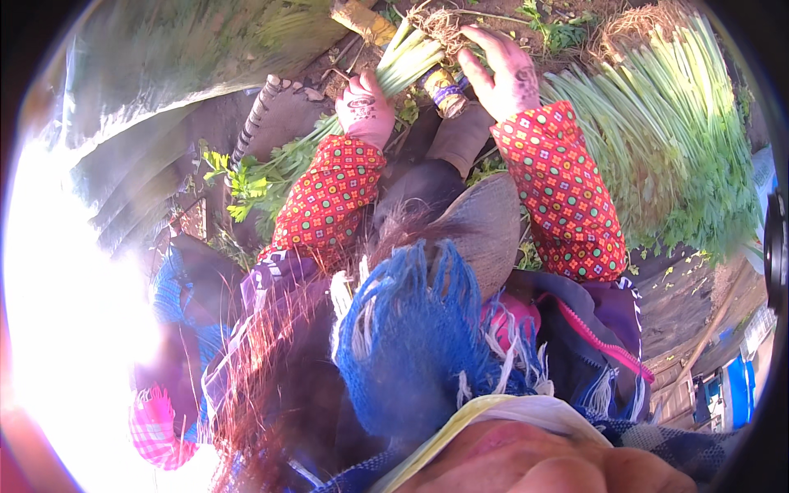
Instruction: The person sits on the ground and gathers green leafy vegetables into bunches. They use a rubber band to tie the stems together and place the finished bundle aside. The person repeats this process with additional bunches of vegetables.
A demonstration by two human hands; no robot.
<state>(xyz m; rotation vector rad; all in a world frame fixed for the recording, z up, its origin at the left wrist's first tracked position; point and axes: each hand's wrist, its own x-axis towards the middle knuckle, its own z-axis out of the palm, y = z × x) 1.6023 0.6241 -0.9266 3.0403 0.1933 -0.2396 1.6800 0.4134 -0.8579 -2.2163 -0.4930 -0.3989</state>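
Observation:
My left hand point(365, 110), in a pale printed glove, grips a bunch of celery point(407, 60) by its stalks. The leafy end point(271, 172) trails down to the left past my sleeve. Tangled brown roots point(441, 28) top the bunch at its upper right. Beside these roots my right hand point(502, 74), gloved the same way, has thumb and fingers spread; whether the fingertips touch the roots is unclear. Below the stalks a yellow and blue wrapped cylinder point(445, 92) shows, and a yellow piece point(363, 21) lies above them.
A large pile of rooted celery point(653, 129) lies to the right. Clear plastic sheeting point(185, 80) covers greens at the upper left. A ridged dark handle-like object point(253, 117) stands left of my left hand. Someone in a pink checked sleeve point(159, 428) is at the lower left, in glare.

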